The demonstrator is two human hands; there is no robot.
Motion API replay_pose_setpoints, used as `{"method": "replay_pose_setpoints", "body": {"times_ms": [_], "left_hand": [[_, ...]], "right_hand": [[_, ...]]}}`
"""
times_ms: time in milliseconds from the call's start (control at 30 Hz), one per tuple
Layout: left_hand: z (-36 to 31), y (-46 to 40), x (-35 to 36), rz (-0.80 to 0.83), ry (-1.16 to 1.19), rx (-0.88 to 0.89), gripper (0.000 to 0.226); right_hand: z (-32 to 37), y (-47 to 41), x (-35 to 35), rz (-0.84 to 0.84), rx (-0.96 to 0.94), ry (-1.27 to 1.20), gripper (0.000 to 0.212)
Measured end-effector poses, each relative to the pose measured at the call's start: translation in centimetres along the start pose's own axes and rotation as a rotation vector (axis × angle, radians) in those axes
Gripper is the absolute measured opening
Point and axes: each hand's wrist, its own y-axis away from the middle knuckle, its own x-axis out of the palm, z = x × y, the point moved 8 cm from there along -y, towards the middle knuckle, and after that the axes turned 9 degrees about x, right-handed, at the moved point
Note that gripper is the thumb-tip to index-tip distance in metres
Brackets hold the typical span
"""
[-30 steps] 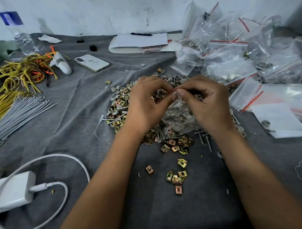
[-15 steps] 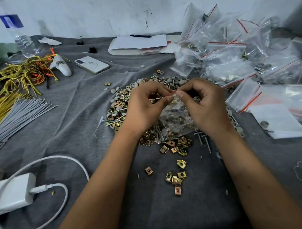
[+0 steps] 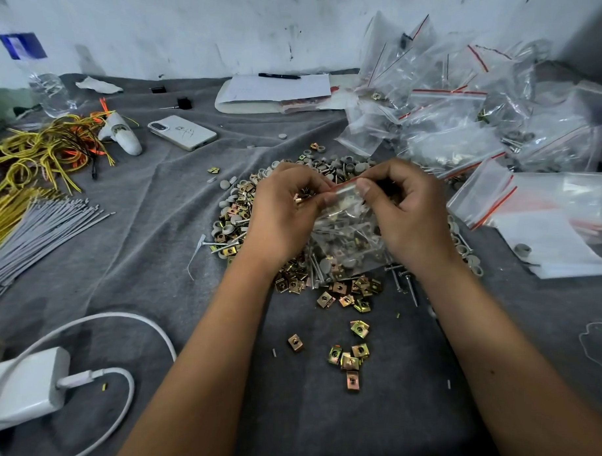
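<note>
A small clear zip bag with a red seal strip, filled with screws, grey caps and brass clip nuts, hangs above a heap of the same hardware on the grey cloth. My left hand pinches the bag's top edge at its left, with a small brass piece showing at the fingertips. At the right end of that edge my right hand pinches the seal between thumb and forefinger. Loose brass clip nuts lie nearer to me.
Filled and empty zip bags pile up at the back right. At the left lie yellow and orange wires, grey rods, a white phone and a water bottle. A white charger with its cable sits front left; a notepad with a pen lies at the back.
Both hands have stayed over the heap, pinching the bag's top. The bag's red seal now shows between the fingertips, and the bag hangs a little more open to view.
</note>
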Motion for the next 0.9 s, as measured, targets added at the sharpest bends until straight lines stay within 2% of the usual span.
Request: {"method": "replay_pose_setpoints", "body": {"times_ms": [133,333,500,733,900], "left_hand": [[0.9,0.1,-0.3,-0.03,0.078,-0.068,0.003],[0.8,0.2,-0.3,-0.044,0.09,-0.061,0.003],[2.2,0.6,-0.4,-0.081,0.246,-0.215,0.013],[2.6,0.7,-0.5,-0.103,0.241,-0.227,0.008],[4.2,0.9,-1.2,-0.163,0.243,-0.269,0.015]], "right_hand": [[-0.9,-0.2,-0.6,-0.037,0.08,-0.093,0.004],[-1.0,-0.2,-0.5,-0.052,0.099,-0.096,0.005],[-1.7,-0.5,-1.5,-0.119,0.153,-0.157,0.013],[-2.2,-0.6,-1.4,-0.145,0.188,-0.206,0.015],[-3.2,-0.8,-2.3,-0.193,0.266,-0.272,0.014]]}}
